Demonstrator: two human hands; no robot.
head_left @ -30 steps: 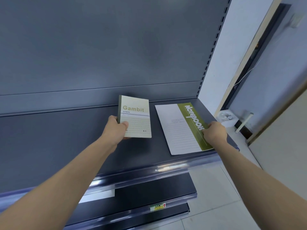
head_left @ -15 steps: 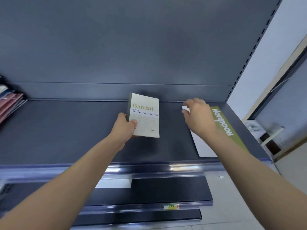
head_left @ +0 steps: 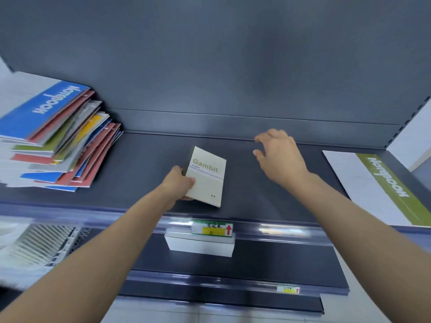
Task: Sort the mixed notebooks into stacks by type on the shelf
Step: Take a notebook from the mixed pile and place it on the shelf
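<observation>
Head view: I look down past the person's two bare arms onto a dark grey shelf (head_left: 140, 164) with a grey back panel (head_left: 210, 54) behind it.
Left hand (head_left: 178, 183): it grips the Gambit notebook (head_left: 207, 177) by its lower left corner, with the thumb on the cover and the fingers tucked beneath.
Gambit notebook: small, with a cream cover and a green spine. It is near the middle of the shelf, towards the front edge, and turned slightly askew. I cannot tell whether it rests on the shelf or is held just above it.
Right hand (head_left: 279, 157): it hangs over the shelf just right of the Gambit notebook, nearer the back. The fingers are loosely bent and spread, holding nothing.
Green notebook (head_left: 373, 187): large, white with a green band. It lies flat at the right end of the shelf, well apart from both hands.
Mixed pile (head_left: 53, 136): an untidy fanned heap of blue, red, green and yellow notebooks at the left end, with a blue one on top.
Price tag (head_left: 212, 228): green and yellow with a red arrow, on the front rail below the Gambit notebook.
Lower shelf (head_left: 268, 259): a white block (head_left: 200, 247) sits directly under the price tag.
</observation>
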